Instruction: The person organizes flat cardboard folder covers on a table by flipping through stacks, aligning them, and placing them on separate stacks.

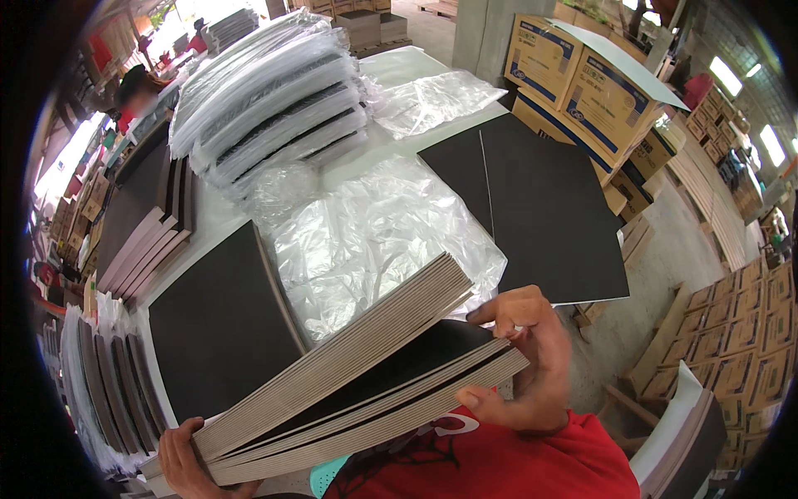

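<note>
A thick stack of black-faced boards [332, 366] with pale grey edges lies across my front, fanned apart so that a black face shows in the gap. At its lower left end my left hand [189, 466] is closed around the boards' edges. My right hand [532, 358] grips the lower part of the stack at the right end, thumb in front and fingers on the far side. Just beyond is crumpled clear plastic [374, 241] on the table. To its left lies another black board stack [220, 324]; large black sheets [540, 208] lie to its right.
Plastic-wrapped bundles [270, 100] are piled at the far side. Black boards with pale edges [150, 224] and more wrapped packs [108, 382] line the left. Cardboard cartons [586, 91] stand beyond the table at right, with more cartons [740, 333] lower right. A person [141, 96] is at far left.
</note>
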`<state>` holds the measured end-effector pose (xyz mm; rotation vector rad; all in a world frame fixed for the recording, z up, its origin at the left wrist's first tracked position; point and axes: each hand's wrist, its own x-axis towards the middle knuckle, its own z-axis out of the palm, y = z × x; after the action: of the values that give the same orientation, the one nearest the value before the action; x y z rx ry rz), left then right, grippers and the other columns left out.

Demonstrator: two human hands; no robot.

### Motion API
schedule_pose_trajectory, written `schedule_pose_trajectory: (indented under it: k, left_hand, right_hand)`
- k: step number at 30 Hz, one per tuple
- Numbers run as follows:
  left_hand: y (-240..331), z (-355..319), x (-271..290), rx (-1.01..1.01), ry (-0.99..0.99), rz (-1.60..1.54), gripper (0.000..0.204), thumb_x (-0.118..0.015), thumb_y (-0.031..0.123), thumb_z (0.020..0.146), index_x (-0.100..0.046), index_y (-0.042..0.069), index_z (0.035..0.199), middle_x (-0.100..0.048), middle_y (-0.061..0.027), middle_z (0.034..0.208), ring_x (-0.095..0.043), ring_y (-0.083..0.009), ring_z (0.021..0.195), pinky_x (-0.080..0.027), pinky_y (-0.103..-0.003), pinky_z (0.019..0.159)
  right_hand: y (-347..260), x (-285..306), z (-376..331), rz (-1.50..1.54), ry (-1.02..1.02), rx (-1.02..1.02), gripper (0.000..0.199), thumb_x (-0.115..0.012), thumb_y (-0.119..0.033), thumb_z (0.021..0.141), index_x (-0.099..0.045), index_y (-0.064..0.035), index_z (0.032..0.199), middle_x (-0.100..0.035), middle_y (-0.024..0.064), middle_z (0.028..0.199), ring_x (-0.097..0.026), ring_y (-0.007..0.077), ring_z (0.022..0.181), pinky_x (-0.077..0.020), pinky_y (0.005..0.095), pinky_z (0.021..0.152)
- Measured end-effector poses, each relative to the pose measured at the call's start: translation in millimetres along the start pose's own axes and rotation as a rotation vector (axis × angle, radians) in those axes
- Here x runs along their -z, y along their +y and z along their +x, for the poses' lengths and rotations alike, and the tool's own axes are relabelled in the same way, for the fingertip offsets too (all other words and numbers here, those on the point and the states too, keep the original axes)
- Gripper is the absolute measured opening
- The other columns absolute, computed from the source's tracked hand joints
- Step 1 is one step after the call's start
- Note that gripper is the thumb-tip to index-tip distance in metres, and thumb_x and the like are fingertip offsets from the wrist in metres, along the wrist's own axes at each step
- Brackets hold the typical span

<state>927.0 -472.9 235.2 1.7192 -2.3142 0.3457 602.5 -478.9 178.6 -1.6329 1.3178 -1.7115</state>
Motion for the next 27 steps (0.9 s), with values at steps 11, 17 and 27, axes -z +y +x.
schedule_pose_trajectory:
  k: [11,17,27]
  left_hand:
    - [-0.2,-2.1,-2.2,-0.013,0.012,-0.006,0.074,-0.065,0.059,0.059,-0.055,0.003,0.107,-0.057,-0.0140,0.092,-0.054,-0.0340,0.083,-0.042,-0.042,0.071]
    - [1.1,-0.9,-0.5,-0.012,-0.008,-0.005,0.072,-0.068,0.055,0.058,-0.055,0.004,0.107,-0.057,-0.0135,0.094,-0.055,-0.0337,0.084,-0.042,-0.042,0.073]
    - [2.3,-0.5,-1.2,0.025,-0.019,-0.011,0.072,-0.068,0.054,0.057,-0.055,0.003,0.107,-0.058,-0.0132,0.096,-0.056,-0.0339,0.086,-0.042,-0.042,0.075]
  right_hand:
    - [12.2,-0.5,-11.1,0.261,0.013,-0.040,0.051,-0.083,-0.017,0.058,-0.052,0.0014,0.094,-0.054,0.0099,0.092,-0.056,0.0155,0.082,-0.0480,0.0308,0.075]
    - [15.9,-12.6,-9.7,0.374,0.104,-0.050,0.077,-0.081,-0.020,0.060,-0.043,0.0105,0.120,-0.038,0.0111,0.103,-0.049,0.0147,0.089,-0.0507,0.0272,0.075]
    - [19.3,-8.8,-11.3,0.243,0.037,0.010,0.079,-0.080,-0.023,0.061,-0.043,0.0108,0.123,-0.037,0.0118,0.105,-0.052,0.0170,0.090,-0.0506,0.0282,0.077]
